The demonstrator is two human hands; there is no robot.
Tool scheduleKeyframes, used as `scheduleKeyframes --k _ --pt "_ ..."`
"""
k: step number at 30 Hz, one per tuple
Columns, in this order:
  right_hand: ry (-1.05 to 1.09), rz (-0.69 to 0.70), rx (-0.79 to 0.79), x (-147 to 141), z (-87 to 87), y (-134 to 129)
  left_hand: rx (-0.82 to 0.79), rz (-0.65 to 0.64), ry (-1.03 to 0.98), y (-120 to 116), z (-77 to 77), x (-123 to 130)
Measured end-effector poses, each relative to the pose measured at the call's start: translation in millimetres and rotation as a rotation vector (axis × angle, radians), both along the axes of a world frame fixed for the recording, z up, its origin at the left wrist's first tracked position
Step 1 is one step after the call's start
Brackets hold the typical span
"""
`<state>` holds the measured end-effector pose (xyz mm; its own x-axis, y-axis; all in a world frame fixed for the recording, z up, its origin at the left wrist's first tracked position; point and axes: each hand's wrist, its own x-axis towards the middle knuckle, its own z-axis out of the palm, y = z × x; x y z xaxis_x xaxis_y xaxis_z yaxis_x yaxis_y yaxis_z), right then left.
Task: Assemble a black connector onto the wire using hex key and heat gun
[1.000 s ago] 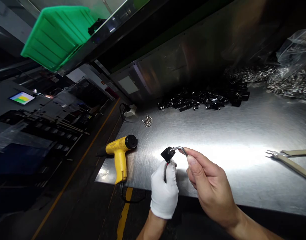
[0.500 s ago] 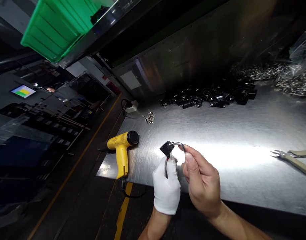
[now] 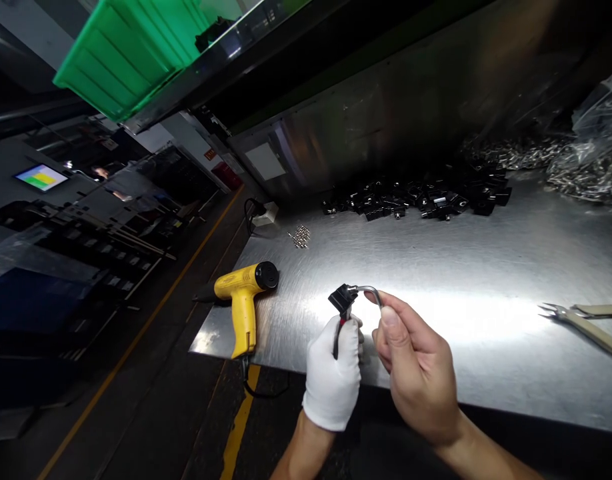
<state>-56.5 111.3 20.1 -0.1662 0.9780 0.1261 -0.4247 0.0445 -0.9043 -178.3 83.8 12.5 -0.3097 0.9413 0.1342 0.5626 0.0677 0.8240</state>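
My left hand point(image 3: 332, 373), in a white glove, is closed around a tool with a dark, red-marked handle point(image 3: 338, 335), which looks like pliers and is mostly covered by the fingers. At its upper end is a small black block point(image 3: 342, 299), tilted above the metal table. My right hand point(image 3: 416, 360), bare, pinches a bent metal hex key point(image 3: 370, 289) between thumb and forefinger. The key's far end meets a small silvery fitting on the block's right side; how deep it sits I cannot tell.
A yellow heat gun point(image 3: 243, 293) lies left on the metal table point(image 3: 486, 267). Small metal pins point(image 3: 300, 236), piled black parts point(image 3: 416, 199) and bagged metal pieces point(image 3: 586, 167) lie behind. Cutting pliers point(image 3: 581, 320) rest at right. A green bin point(image 3: 126, 53) stands on the shelf above.
Both hands have shifted slightly right in view, with the block and hex key. The block has turned a little, showing a different face. Both grips stay closed.
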Motion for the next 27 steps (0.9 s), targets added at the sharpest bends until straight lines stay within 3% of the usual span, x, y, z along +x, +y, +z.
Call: scheduleKeyframes --k 6,11,22,27 --pt "-0.045 0.181 -0.121 31.4 13.6 6.5 -0.043 -0.13 0.266 -2.2 7.0 -23.2" --pt "-0.206 0.281 -0.171 54.5 11.6 15.2 -0.035 -0.359 0.458 4.2 15.3 -44.4" --pt "-0.428 0.334 -0.135 88.6 -1.7 27.7 -0.272 -0.663 0.785 32.6 26.1 -57.2" --pt "-0.549 0.327 -0.009 101.7 -5.9 44.9 -0.283 -0.743 0.879 48.3 27.9 -53.3"
